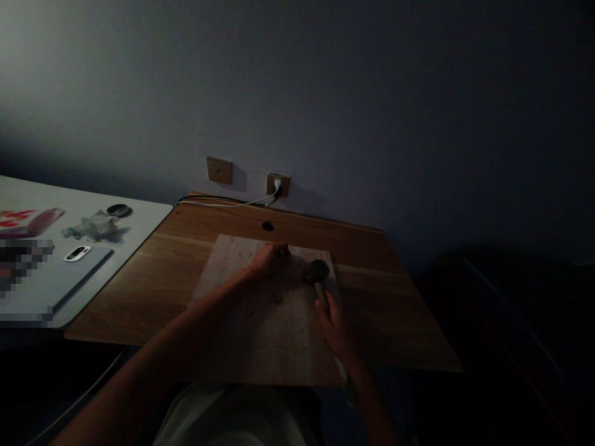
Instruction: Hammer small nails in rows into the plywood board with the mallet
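A pale wooden board lies on a brown wooden table in dim light. My right hand is wrapped round the wooden handle of a hammer, whose dark head rests on the board near its far right edge. My left hand sits on the far part of the board with the fingers pinched together; what they hold is too small and dark to name. A small metal piece lies on the board just below that hand.
A white table on the left carries a grey laptop, a phone, a crumpled wrapper and a dark round lid. Two wall sockets with a white cable sit behind the table. A cable hole is near the back edge.
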`<state>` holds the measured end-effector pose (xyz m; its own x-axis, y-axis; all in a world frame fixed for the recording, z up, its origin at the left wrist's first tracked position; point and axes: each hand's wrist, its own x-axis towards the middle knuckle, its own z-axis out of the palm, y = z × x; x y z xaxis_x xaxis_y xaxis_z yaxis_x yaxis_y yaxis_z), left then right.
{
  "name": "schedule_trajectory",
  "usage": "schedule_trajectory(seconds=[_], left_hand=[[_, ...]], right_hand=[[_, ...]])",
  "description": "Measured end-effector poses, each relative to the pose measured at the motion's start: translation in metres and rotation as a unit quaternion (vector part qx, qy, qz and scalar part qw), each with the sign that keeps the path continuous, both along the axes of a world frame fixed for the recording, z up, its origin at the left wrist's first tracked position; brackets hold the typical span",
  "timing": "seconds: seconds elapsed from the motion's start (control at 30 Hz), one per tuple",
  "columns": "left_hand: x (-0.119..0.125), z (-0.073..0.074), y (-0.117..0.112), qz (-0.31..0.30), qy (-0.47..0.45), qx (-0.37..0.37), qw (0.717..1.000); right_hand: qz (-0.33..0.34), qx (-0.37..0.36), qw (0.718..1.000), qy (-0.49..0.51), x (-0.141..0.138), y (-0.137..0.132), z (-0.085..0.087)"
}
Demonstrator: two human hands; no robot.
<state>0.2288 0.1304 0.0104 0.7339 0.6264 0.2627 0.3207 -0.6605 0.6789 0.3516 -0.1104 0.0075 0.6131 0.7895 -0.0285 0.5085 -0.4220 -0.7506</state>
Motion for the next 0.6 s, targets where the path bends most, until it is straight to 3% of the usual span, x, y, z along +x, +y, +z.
schedule_trajectory(seconds=[0.37, 0.6], left_hand=[[-0.0057, 0.0073, -0.0068, -0.059, 0.002, 0.068, 0.996], [-0.0042, 0.0074, -0.0098, -0.061, 0.022, 0.117, 0.991]], right_hand=[[-0.004, -0.003, 1.000, 0.008, 0.0012, -0.0009, -0.0006], [-0.009, 0.002, 1.000, -0.013, 0.0005, -0.0020, -0.0034]])
